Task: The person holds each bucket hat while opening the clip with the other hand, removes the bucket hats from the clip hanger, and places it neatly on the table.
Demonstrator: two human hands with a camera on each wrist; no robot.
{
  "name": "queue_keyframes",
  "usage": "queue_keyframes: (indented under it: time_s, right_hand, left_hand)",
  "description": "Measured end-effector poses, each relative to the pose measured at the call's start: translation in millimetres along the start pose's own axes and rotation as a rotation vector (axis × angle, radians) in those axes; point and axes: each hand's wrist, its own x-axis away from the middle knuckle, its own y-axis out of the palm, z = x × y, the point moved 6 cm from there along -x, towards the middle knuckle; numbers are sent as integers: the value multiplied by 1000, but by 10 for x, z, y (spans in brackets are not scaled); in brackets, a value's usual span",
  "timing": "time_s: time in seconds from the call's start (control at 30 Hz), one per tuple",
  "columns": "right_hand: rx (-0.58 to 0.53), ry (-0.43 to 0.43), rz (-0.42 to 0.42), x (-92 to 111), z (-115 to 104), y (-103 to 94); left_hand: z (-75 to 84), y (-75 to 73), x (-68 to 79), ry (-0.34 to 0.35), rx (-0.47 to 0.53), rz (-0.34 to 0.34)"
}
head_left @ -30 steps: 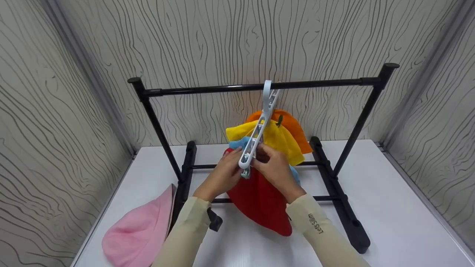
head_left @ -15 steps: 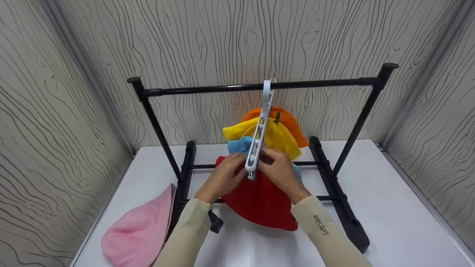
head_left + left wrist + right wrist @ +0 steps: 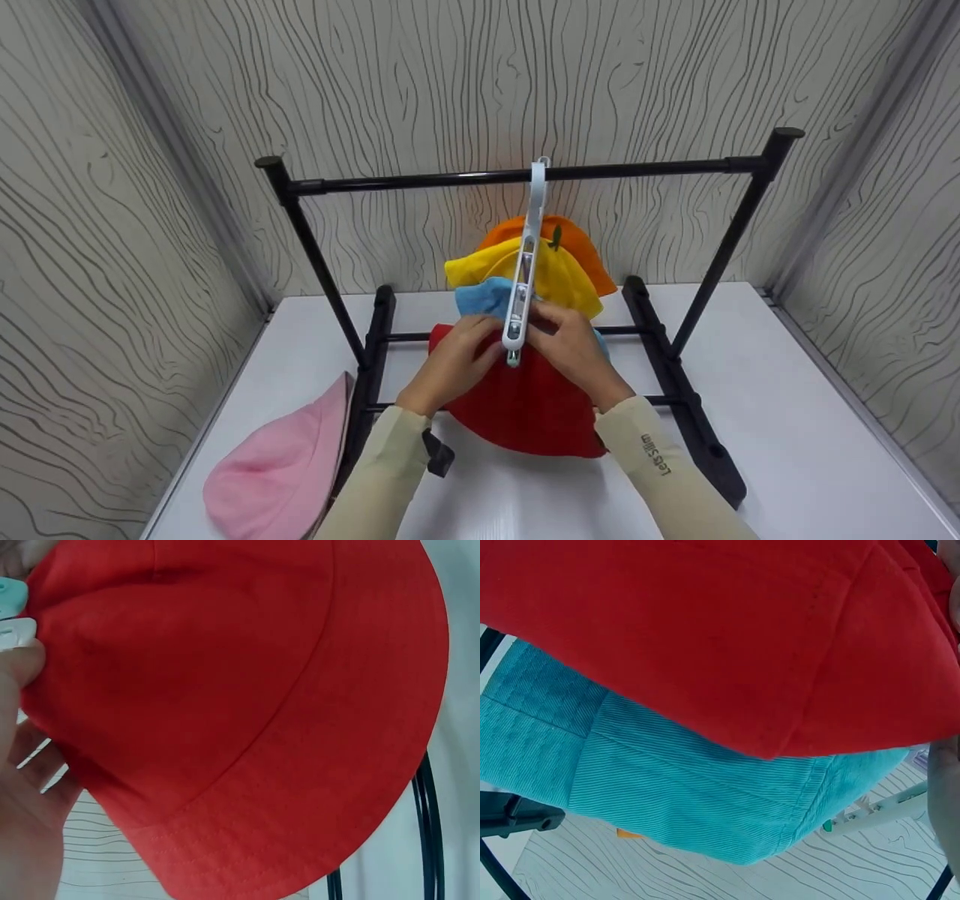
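A red bucket hat [image 3: 525, 412] hangs crown up under the front end of a white clip hanger [image 3: 527, 262]. My left hand [image 3: 454, 364] pinches the top of its crown from the left; in the left wrist view the thumb [image 3: 26, 664] lies against a white and teal clip [image 3: 15, 631] at the crown, fingers behind the cloth. From the right, my right hand [image 3: 574, 351] pinches the crown beside the hanger, its fingertips partly hidden. Behind the red hat hang a light blue hat [image 3: 682, 780], a yellow hat [image 3: 574, 281] with a green leaf and an orange hat [image 3: 592, 259].
The hanger hooks over the bar of a black rack [image 3: 420, 180] standing on a white table [image 3: 787, 390]. A pink hat [image 3: 274, 465] lies on the table at the rack's left foot. Patterned panels [image 3: 375, 90] enclose the back and sides.
The hanger has swung to point more straight toward me. Its front end and both hands have shifted slightly right and down, and the red hat's brim has turned more level.
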Motion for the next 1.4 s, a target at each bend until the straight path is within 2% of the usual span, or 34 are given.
queue_keyframes:
  time_s: [0.43,0.6,0.83,1.0,1.4]
  right_hand:
    - [-31,-25,-30,38,-100,-44]
    - [-29,-36,-34,28,-61,-51]
    - [-40,-92,-29,12,-26,-57]
    - [-31,-106,-3,5,-42,-72]
    - [-35,-66,5,10,-17,-100]
  left_hand:
    - [47,7,14,28,55,76]
    - [45,18,28,17,78,101]
    - [41,43,37,15,63,132]
    - [47,57,39,19,53,136]
    - [66,83,41,15,82,133]
